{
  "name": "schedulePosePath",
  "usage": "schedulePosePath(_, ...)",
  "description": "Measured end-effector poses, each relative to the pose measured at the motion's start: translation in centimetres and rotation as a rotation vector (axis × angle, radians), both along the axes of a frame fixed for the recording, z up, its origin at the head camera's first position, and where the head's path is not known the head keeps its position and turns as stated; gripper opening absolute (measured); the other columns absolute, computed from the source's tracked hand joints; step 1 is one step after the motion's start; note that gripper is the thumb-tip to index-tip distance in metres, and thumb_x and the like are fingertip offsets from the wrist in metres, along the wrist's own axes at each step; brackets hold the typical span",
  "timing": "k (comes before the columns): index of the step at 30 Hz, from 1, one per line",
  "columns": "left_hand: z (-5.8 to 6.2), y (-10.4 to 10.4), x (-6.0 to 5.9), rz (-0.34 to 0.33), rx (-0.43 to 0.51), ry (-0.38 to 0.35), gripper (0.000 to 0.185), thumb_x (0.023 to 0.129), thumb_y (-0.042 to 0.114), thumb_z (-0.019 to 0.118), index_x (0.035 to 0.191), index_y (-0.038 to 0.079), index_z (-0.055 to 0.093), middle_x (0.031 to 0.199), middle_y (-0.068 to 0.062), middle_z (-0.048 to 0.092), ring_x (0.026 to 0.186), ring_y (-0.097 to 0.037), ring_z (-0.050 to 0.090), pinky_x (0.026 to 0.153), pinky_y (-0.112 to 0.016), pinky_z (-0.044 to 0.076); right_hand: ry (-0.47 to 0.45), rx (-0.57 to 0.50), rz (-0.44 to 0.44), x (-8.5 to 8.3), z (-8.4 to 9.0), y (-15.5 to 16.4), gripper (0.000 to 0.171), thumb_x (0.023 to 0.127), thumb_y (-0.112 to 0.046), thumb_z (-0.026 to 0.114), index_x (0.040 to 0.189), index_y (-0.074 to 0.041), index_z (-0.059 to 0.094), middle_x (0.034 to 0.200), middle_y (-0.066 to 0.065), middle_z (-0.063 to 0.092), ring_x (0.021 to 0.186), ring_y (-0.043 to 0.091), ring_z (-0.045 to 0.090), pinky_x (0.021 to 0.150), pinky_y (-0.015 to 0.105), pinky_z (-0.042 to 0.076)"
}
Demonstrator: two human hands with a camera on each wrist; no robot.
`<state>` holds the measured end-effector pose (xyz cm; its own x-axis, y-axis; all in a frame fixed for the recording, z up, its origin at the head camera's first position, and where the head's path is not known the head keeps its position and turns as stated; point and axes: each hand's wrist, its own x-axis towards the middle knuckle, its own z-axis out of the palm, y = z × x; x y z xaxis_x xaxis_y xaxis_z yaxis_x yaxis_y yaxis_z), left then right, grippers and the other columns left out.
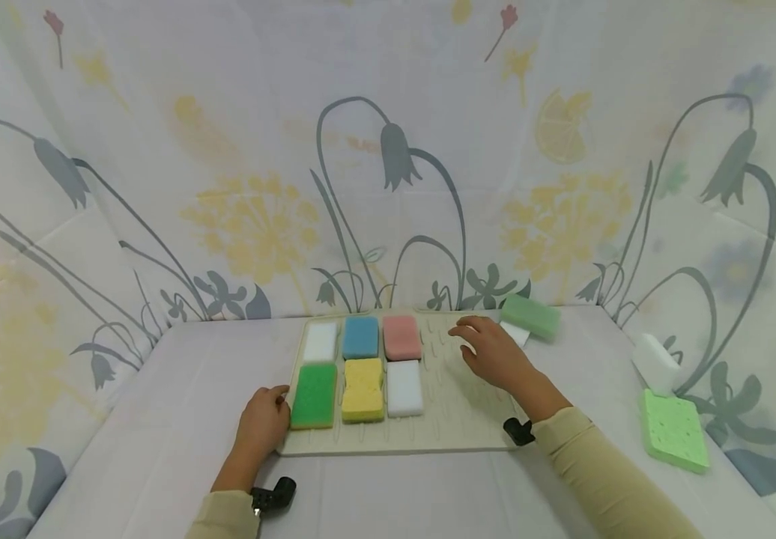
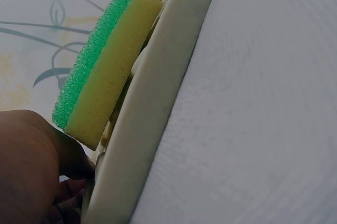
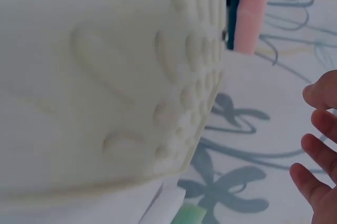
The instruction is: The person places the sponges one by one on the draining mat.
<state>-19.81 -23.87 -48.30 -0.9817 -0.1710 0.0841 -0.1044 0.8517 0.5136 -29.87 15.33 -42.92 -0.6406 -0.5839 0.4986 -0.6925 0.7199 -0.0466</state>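
On the cloth-covered worktop (image 1: 159, 419) lies a pale ribbed mat (image 1: 455, 419), the landmark for everything here. Six sponges sit on the mat's left half in two rows: white (image 1: 320, 341), blue (image 1: 360, 336) and pink (image 1: 401, 337) in the far row, green (image 1: 314, 394), yellow (image 1: 362, 388) and white (image 1: 404, 387) in the near row. The left hand (image 1: 263, 421) rests at the mat's near left corner, its fingers curled against the mat's edge and touching the near left corner of the green sponge; the left wrist view shows that sponge's yellow underside (image 2: 105, 76) just beside the hand, but whether the fingers actually pinch it cannot be told. The right hand (image 1: 492, 350) hovers over the bare right half of the mat, fingers (image 3: 316, 142) spread and loose, holding nothing. Just beyond the mat's far right corner lie a light green sponge (image 1: 531, 315) and a small white piece (image 1: 514, 333). Well to the right of the mat lie a white sponge (image 1: 655, 362) and a lime green sponge (image 1: 674, 428).
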Motion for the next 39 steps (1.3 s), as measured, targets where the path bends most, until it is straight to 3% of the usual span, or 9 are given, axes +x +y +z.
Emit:
schedulePosePath(8, 0.1, 0.2, 0.2, 0.002, -0.003, 0.011, 0.036, 0.093, 0.007, 0.049, 0.124, -0.008, 0.06, 0.095, -0.016, 0.061, 0.079, -0.023, 0.057, 0.07, -0.042, 0.049, -0.023, -0.023, -0.049, -1.8, -0.5, 3.1, 0.03, 0.083, -0.001, 0.069, 0.112, -0.005, 0.067, 0.12, 0.018, 0.062, 0.111, 0.037, 0.059, 0.091, 0.049, 0.049)
schedulePosePath(21, -0.4, -0.1, 0.2, -0.001, -0.009, 0.017, 0.036, 0.094, 0.007, 0.05, 0.125, -0.007, 0.06, 0.095, -0.015, 0.061, 0.08, -0.023, 0.058, 0.07, -0.041, 0.049, -0.219, -0.089, -0.183, -3.7, -0.7, 7.1, 0.035, 0.085, -0.009, 0.07, 0.119, -0.002, 0.063, 0.129, 0.023, 0.055, 0.12, 0.046, 0.05, 0.097, 0.061, 0.041)
schedulePosePath(26, -0.4, 0.0, 0.0, -0.002, -0.008, 0.038, 0.035, 0.093, 0.007, 0.05, 0.124, -0.007, 0.061, 0.096, -0.016, 0.062, 0.081, -0.025, 0.059, 0.071, -0.042, 0.05, -0.315, -0.067, -0.257, -4.5, -0.5, 8.7, 0.038, 0.089, -0.017, 0.066, 0.124, -0.003, 0.061, 0.134, 0.023, 0.051, 0.124, 0.048, 0.045, 0.099, 0.065, 0.036)
schedulePosePath(39, -0.5, 0.0, 0.0, 0.009, 0.0, 0.027, 0.036, 0.094, 0.008, 0.05, 0.125, -0.006, 0.061, 0.095, -0.015, 0.061, 0.079, -0.022, 0.057, 0.069, -0.04, 0.048, -0.413, -0.144, -0.304, -6.5, -2.1, 11.8, 0.04, 0.089, -0.02, 0.063, 0.123, 0.0, 0.059, 0.135, 0.029, 0.046, 0.122, 0.051, 0.041, 0.099, 0.064, 0.035)
